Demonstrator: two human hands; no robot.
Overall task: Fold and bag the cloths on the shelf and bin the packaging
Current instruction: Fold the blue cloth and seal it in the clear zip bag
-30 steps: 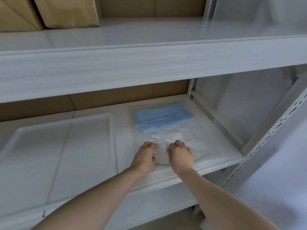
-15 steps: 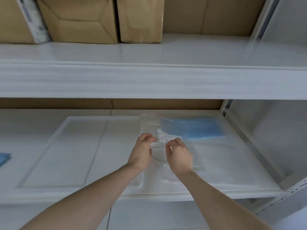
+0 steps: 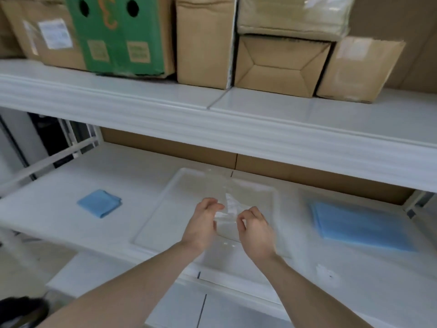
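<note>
No legible text anywhere. Green carton [image 3: 120, 34] at 11 o'clock on the upper shelf [image 3: 212, 114]: orange curly mark at its top, like a "3" or a hook, can't say which; two pale label panels lower on its face, print blurred out. Brown carton [image 3: 45, 31] at 10 o'clock, just left of the green one: white sticker [image 3: 54, 33] with grey lines of print, too small and blurred to read. Brown carton at 1 o'clock [image 3: 359, 69]: pale tape or label patch near its top, nothing readable on it. No brands, numbers or signs made out.
</note>
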